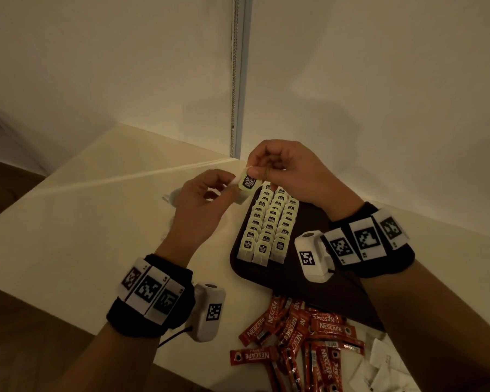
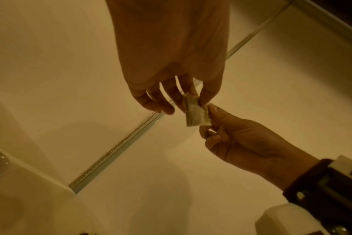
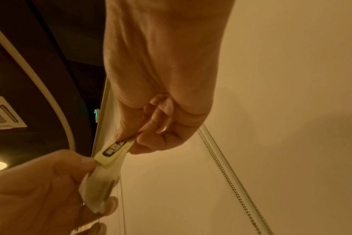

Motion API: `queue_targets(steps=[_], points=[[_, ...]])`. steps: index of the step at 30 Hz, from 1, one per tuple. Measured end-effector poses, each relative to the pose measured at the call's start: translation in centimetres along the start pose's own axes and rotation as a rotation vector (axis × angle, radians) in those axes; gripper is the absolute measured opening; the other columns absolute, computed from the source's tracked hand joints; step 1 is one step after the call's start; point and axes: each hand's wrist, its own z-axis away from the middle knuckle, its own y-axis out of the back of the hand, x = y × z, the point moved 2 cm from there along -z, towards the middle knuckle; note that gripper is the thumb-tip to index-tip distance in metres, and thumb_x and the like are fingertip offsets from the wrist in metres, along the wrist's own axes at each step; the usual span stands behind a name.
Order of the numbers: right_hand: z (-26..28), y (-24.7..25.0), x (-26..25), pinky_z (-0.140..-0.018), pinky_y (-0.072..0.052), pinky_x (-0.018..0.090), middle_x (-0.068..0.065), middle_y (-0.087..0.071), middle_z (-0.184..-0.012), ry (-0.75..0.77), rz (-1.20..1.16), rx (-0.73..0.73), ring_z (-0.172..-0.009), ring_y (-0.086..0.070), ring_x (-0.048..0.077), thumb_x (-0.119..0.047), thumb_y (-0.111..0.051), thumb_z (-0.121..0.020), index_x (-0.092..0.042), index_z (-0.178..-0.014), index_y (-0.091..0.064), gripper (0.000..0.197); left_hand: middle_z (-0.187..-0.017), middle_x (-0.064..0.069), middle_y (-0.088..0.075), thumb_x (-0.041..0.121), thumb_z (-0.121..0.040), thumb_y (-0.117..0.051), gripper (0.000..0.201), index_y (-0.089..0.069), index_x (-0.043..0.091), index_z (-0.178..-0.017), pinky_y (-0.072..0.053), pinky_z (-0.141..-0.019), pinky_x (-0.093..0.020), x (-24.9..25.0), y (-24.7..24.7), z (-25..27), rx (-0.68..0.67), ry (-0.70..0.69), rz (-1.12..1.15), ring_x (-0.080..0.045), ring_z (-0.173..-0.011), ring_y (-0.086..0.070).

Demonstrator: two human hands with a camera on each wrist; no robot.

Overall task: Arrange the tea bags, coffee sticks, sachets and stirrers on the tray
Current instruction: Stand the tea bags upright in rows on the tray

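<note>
At the far left edge of the tray point(image 1: 317, 216), above the pale surface point(image 1: 77, 227), my left hand point(image 1: 201, 205) is raised with wrist low and fingers pointing up and away; thumb and forefinger pinch the white pouch end of one tea bag point(image 1: 246, 183). Just right of it, my right hand point(image 1: 283, 168) arches over the tray's far end, knuckles up, thumb and forefinger pinching the tag end of the same tea bag, other fingers curled under. Bag is held in air between both hands, clear of the tray. Below them: three rows of tea bags point(image 1: 269, 224) already laid overlapping on the tray's left half; right half bare and dark. Step in hand, as I judge it: straightening this bag before adding it to the far end of a row. Next move calls for lowering it tag-up, aligned with its neighbours, without disturbing the stack. Nearer me, right of centre: coffee sticks point(image 1: 300, 332) heaped loose on the surface, not yet on the tray; white sachets point(image 1: 385, 360) at bottom right, also unsorted. Stirrers not seen.
</note>
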Motion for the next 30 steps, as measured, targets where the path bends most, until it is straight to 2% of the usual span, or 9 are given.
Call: queue_targets(steps=[5, 8, 13, 16, 18, 19, 23, 27, 30], points=[[0.0, 0.0, -0.6, -0.058, -0.052, 0.025, 0.004, -0.068, -0.078, 0.052, 0.117, 0.018, -0.071, -0.064, 0.021, -0.014, -0.069, -0.084, -0.015, -0.085, -0.066, 0.003, -0.075, 0.006, -0.069, 0.026, -0.068, -0.068, 0.013, -0.067, 0.019, -0.079, -0.041, -0.063, -0.020, -0.1, -0.3, 0.2, -0.036, -0.008, -0.031, -0.008, -0.067, -0.056], [-0.2, 0.2, -1.3, -0.068, -0.050, 0.021, 0.004, -0.069, -0.076, 0.140, 0.187, 0.028, -0.071, -0.064, 0.017, -0.014, -0.069, -0.083, -0.011, -0.086, -0.068, 0.004, -0.078, -0.007, -0.071, 0.019, -0.076, -0.067, 0.010, -0.072, 0.010, -0.079, -0.041, -0.069, -0.028, 0.1, -0.5, 0.3, -0.058, 0.002, -0.015, -0.014, -0.071, -0.059], [-0.4, 0.6, -2.1, -0.062, -0.047, 0.015, 0.001, -0.068, -0.076, 0.156, 0.226, 0.058, -0.070, -0.063, 0.015, -0.014, -0.069, -0.083, -0.013, -0.086, -0.068, 0.003, -0.064, 0.017, -0.068, -0.007, -0.090, -0.049, 0.033, -0.068, 0.019, -0.083, -0.041, -0.066, -0.010, 1.3, -0.6, 0.2, -0.040, -0.006, 0.076, 0.005, -0.065, -0.058], [-0.4, 0.6, -2.0, -0.058, -0.054, 0.024, 0.003, -0.068, -0.077, 0.131, 0.191, 0.052, -0.069, -0.065, 0.022, -0.013, -0.069, -0.084, -0.012, -0.089, -0.067, 0.005, -0.072, 0.004, -0.072, -0.006, -0.083, -0.061, 0.020, -0.071, 0.011, -0.083, -0.054, -0.073, -0.027, 1.3, -0.7, -0.1, 0.001, -0.003, 0.130, -0.015, -0.074, -0.067], [-0.4, 0.3, -2.0, -0.060, -0.057, 0.032, 0.006, -0.068, -0.077, 0.149, 0.184, 0.043, -0.068, -0.066, 0.024, -0.012, -0.068, -0.084, -0.009, -0.092, -0.067, 0.008, -0.076, -0.004, -0.070, 0.007, -0.071, -0.072, 0.015, -0.071, 0.020, -0.079, -0.053, -0.082, -0.053, 1.3, -0.6, -0.2, -0.004, -0.001, 0.149, -0.036, -0.080, -0.065], [-0.3, 0.1, -2.0, -0.061, -0.057, 0.034, 0.007, -0.068, -0.076, 0.158, 0.182, 0.043, -0.067, -0.066, 0.024, -0.011, -0.068, -0.084, -0.007, -0.093, -0.066, 0.010, -0.074, 0.001, -0.068, 0.016, -0.065, -0.075, 0.017, -0.069, 0.028, -0.075, -0.050, -0.080, -0.056, 1.4, -0.5, -0.3, -0.009, -0.003, 0.134, -0.034, -0.078, -0.062], [-0.4, 0.2, -2.3, -0.063, -0.057, 0.030, 0.008, -0.067, -0.076, 0.166, 0.172, 0.054, -0.065, -0.065, 0.019, -0.010, -0.067, -0.084, -0.006, -0.094, -0.067, 0.011, -0.070, 0.003, -0.067, 0.027, -0.059, -0.078, 0.013, -0.070, 0.026, -0.069, -0.045, -0.073, -0.041, 1.5, -0.6, -0.2, -0.040, 0.021, 0.123, -0.024, -0.073, -0.054], [-0.3, 0.4, -2.7, -0.065, -0.056, 0.025, 0.008, -0.068, -0.078, 0.153, 0.114, 0.034, -0.067, -0.066, 0.018, -0.009, -0.068, -0.084, -0.006, -0.094, -0.067, 0.011, -0.071, 0.009, -0.072, 0.000, -0.084, -0.062, 0.019, -0.072, 0.016, -0.082, -0.048, -0.074, -0.020, 1.6, -0.4, 0.2, -0.073, 0.007, 0.110, -0.009, -0.074, -0.065], [-0.1, 0.3, -2.8, -0.072, -0.058, 0.031, 0.006, -0.069, -0.081, 0.125, 0.075, 0.003, -0.073, -0.068, 0.019, -0.010, -0.069, -0.083, -0.009, -0.100, -0.066, 0.017, -0.080, -0.003, -0.074, 0.019, -0.071, -0.073, 0.012, -0.075, 0.017, -0.082, -0.051, -0.079, -0.044, 2.1, -0.3, 0.1, -0.074, -0.030, 0.134, -0.033, -0.083, -0.068]])
